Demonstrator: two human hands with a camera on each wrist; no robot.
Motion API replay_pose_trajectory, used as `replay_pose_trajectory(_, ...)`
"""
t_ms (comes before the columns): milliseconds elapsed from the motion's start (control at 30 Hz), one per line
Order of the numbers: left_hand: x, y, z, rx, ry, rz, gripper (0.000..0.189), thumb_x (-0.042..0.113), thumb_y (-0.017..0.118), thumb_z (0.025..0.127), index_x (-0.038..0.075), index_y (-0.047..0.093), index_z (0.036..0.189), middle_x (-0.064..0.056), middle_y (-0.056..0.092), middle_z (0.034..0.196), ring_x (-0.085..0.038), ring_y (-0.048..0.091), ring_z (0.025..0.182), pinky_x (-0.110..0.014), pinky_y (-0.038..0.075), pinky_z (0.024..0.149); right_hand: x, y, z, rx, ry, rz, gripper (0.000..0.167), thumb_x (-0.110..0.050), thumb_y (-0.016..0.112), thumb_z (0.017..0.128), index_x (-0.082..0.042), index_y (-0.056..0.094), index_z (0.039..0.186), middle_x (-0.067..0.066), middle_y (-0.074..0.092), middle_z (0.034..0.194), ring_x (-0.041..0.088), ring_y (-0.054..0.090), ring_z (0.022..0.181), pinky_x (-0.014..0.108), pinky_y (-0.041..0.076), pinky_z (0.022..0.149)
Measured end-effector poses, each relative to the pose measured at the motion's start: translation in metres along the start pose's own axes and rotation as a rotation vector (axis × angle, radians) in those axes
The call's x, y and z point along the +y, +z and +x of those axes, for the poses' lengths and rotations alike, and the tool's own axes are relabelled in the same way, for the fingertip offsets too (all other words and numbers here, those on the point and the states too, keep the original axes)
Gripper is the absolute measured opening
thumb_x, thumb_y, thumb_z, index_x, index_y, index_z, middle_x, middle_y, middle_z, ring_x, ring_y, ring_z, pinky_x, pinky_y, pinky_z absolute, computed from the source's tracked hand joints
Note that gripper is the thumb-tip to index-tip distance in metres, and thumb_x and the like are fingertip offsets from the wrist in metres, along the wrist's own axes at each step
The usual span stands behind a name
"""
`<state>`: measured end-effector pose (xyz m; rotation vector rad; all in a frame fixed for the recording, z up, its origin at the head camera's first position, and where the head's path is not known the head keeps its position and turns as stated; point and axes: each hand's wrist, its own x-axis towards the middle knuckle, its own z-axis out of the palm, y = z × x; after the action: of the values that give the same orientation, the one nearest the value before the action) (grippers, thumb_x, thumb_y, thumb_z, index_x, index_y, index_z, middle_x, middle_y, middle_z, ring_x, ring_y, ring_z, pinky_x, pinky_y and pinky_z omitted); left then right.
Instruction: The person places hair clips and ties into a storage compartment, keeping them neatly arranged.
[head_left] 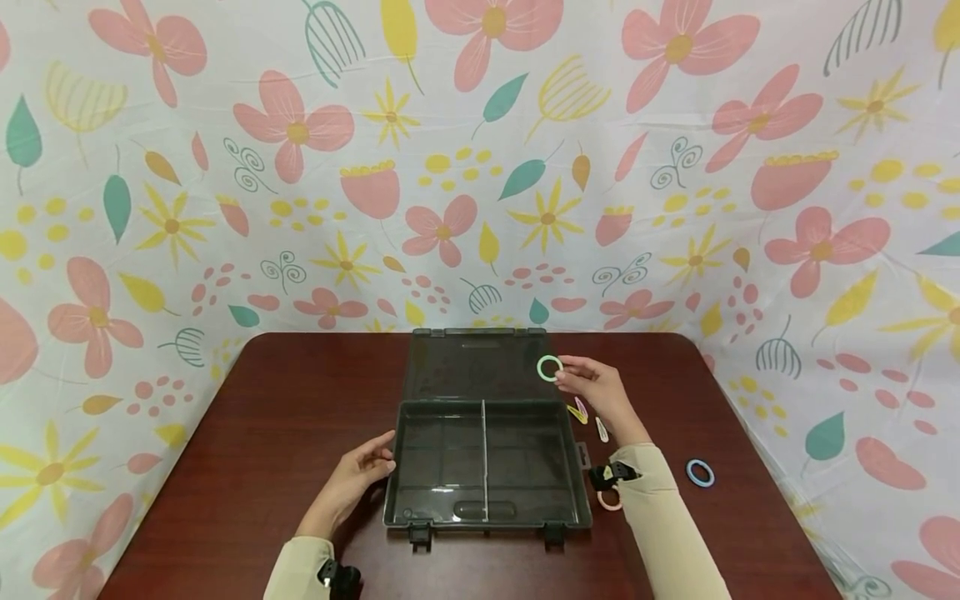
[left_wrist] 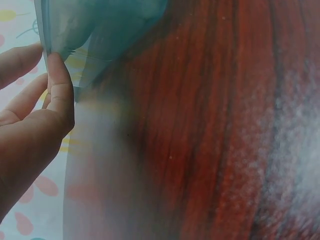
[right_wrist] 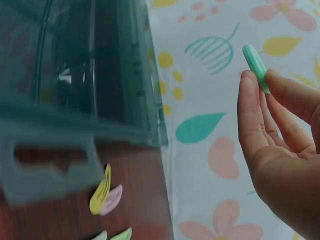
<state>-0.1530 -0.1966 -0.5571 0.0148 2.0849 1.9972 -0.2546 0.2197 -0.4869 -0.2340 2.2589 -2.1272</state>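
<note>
The dark see-through box (head_left: pixel 442 454) lies open mid-way across the worktop (head_left: pixel 300 392), lid (head_left: pixel 472 367) folded back to the far edge, two latches (head_left: pixel 421 537) facing the near edge, one thin divider (head_left: pixel 484 467) inside; the left grip (head_left: pixel 354 477) touches its left wall. The pale green ring (right_wrist: pixel 255 66), pinched in the right grip (head_left: pixel 596 390), is raised near the lid's right edge.

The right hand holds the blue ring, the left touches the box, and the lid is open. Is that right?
Not quite: the right hand holds the green ring, as the right wrist view shows. The left hand does touch the box, and the lid is open.
</note>
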Motion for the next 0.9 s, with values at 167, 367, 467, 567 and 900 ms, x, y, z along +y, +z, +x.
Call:
replay_pose_trajectory(167, 0.000, 0.000, -0.001, -0.002, 0.003, 0.002, 0.059, 0.003, 0.063, 0.092, 0.003, 0.040, 0.146, -0.019, 0.050, 0.113, -0.013, 0.055, 0.093, -0.021, 0.048, 0.082, -0.003, 0.016, 0.006, -0.024, 0.017, 0.022, 0.044, -0.007, 0.069, 0.089, 0.007, 0.055, 0.129, 0.010, 0.067, 0.099, 0.023, 0.069, 0.088, 0.037, 0.055, 0.082)
replay_pose_trajectory(367, -0.003, -0.001, 0.001, 0.006, 0.010, 0.011, 0.058, 0.003, 0.064, 0.092, 0.003, 0.041, 0.145, -0.013, 0.052, 0.109, -0.013, 0.055, 0.092, -0.022, 0.049, 0.081, -0.005, 0.036, 0.011, -0.047, 0.046, 0.013, 0.043, -0.008, 0.067, 0.090, 0.004, 0.056, 0.130, 0.027, 0.061, 0.111, 0.032, 0.067, 0.095, 0.037, 0.054, 0.084)
replay_pose_trajectory(467, -0.003, -0.001, 0.001, 0.011, 0.009, 0.009, 0.058, 0.003, 0.064, 0.091, 0.003, 0.042, 0.145, -0.012, 0.052, 0.108, -0.014, 0.056, 0.092, -0.023, 0.049, 0.081, -0.005, 0.045, 0.013, -0.055, 0.050, 0.009, 0.042, -0.008, 0.068, 0.090, 0.002, 0.058, 0.129, 0.027, 0.062, 0.110, 0.031, 0.067, 0.094, 0.043, 0.052, 0.087)
replay_pose_trajectory(567, -0.003, -0.001, 0.001, 0.008, 0.003, 0.005, 0.059, 0.003, 0.064, 0.091, 0.004, 0.042, 0.145, -0.012, 0.052, 0.109, -0.014, 0.056, 0.093, -0.024, 0.050, 0.082, -0.005, 0.055, 0.016, -0.054, 0.060, 0.034, 0.040, -0.006, 0.068, 0.089, 0.003, 0.059, 0.127, 0.023, 0.064, 0.107, 0.023, 0.069, 0.088, 0.046, 0.051, 0.088)
replay_pose_trajectory(900, -0.003, -0.002, 0.001, -0.004, -0.014, 0.009, 0.059, 0.004, 0.064, 0.092, 0.008, 0.042, 0.146, -0.013, 0.051, 0.111, -0.016, 0.056, 0.095, -0.029, 0.049, 0.086, -0.007, 0.088, 0.019, -0.081, 0.086, 0.063, 0.038, -0.001, 0.068, 0.088, 0.004, 0.060, 0.125, 0.026, 0.064, 0.108, 0.028, 0.069, 0.090, 0.052, 0.048, 0.091)
